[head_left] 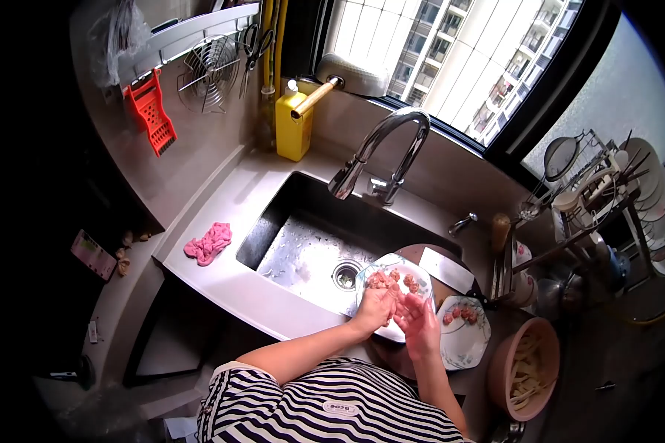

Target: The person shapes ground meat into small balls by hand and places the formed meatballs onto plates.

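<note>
My left hand is closed, fingers curled, over a white plate at the sink's right end. What it grips, if anything, is hidden. Close beside it, my right hand has its palm turned up and its fingers stretched out. Pink minced meat lies on the plate just beyond my left hand, with small meatballs to its right. A second patterned plate, right of my right hand, bears several meatballs. Under the first plate shows a round board, with a cleaver on it.
The steel sink with its curved faucet lies ahead. A pink cloth rests on the left counter, a yellow bottle behind. At right stand a pink bowl of pale strips and a loaded dish rack.
</note>
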`<state>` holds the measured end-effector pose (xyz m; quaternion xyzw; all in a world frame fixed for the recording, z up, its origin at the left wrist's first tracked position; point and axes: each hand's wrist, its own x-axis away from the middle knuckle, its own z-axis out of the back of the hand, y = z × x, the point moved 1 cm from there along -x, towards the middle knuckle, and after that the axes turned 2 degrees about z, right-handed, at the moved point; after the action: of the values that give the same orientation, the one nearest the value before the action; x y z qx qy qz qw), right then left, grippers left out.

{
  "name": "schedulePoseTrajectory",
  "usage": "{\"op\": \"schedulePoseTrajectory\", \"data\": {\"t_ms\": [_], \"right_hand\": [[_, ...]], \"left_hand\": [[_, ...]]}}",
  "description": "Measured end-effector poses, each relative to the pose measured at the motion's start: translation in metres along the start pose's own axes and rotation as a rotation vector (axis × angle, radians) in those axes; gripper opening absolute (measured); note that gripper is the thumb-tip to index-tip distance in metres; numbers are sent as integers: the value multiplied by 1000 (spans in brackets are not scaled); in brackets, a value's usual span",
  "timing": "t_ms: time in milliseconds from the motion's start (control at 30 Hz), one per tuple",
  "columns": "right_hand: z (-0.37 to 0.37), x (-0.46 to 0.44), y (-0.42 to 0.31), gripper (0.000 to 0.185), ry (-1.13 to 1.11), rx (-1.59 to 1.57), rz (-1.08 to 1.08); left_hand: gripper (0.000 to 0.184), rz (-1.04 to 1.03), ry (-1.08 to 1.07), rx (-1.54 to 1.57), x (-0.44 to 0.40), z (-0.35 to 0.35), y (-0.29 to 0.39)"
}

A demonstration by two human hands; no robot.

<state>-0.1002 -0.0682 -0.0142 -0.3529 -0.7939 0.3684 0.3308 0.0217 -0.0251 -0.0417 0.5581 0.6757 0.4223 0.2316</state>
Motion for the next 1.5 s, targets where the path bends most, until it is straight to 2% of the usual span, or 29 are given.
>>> {"op": "schedulePoseTrajectory", "data": {"t_ms": [33,100,133,233,267,367,433,500,567,633,667,700,733,767,800,833,867,933,967,1033,1067,1100,1167,1200,1233,1400,1500], "right_hand": [[6,-4,9,42,-96,-150,-141],[10,-15,31,44,-11,-328,-121],[11,-16,30,44,-70,-398,-191],[3,-15,17,44,-113,-427,-211],[-2,-15,12,38,53,-360,-243],[12,-7,-13,35,-289,-396,-138],[-39,25,-63,36,-128,-116,295],[-54,45,-89,34,-113,203,858],[-67,53,-98,34,11,378,1307],[-71,50,-84,36,81,647,1527],[-61,43,-72,35,-1,894,1511],[-67,42,-63,26,-116,1111,1342],[-63,32,-51,20,-271,1342,1162],[-59,28,-42,19,-314,1383,1155],[-57,27,-41,19,-249,1340,1163],[-56,26,-40,19,-183,1295,1166],[-50,23,-40,18,-143,1189,1121],[-33,16,-37,17,-68,986,972],[-28,13,-31,19,-39,803,791],[-19,10,-16,24,10,441,433],[-12,6,-3,32,20,241,261],[-12,5,2,35,-1,72,75],[-9,2,19,37,57,-200,-43],[-9,-1,26,40,75,-263,-112],[-10,-2,26,44,-53,-315,-146],[22,-12,44,48,-269,-688,-303],[-14,-8,20,42,19,-515,-209]], "left_hand": [[34,-173,-12,-240,8,-10,11],[26,-721,-21,-769,3,-14,3],[20,-726,-94,-810,5,-17,6],[21,-729,-74,-793,5,-17,7],[23,-782,-53,-849,4,-12,11],[27,-251,-40,-526,8,-5,26],[34,-181,-79,-152,-2,2,13],[39,115,-31,-8,1,5,20],[39,321,-69,250,0,8,14],[39,467,-118,436,0,8,9],[37,512,-149,491,0,7,6],[36,558,-180,547,0,6,4],[34,520,-173,644,-2,0,5],[33,483,-164,739,-3,-4,6],[33,489,-130,697,-4,1,7],[33,496,-94,653,-5,6,9],[38,561,57,522,-5,5,9],[45,417,-133,556,-1,15,14],[46,377,-202,541,-1,16,17],[46,163,-147,290,0,10,12],[46,53,-118,169,-1,5,10],[43,-213,-118,-40,1,-3,14],[37,-742,-108,-465,9,-20,23],[25,-871,-175,-613,7,-16,17],[21,-847,-262,-647,6,-14,11],[30,-805,-223,-1274,18,-19,24],[35,-906,-286,-1210,10,-11,20]]}}
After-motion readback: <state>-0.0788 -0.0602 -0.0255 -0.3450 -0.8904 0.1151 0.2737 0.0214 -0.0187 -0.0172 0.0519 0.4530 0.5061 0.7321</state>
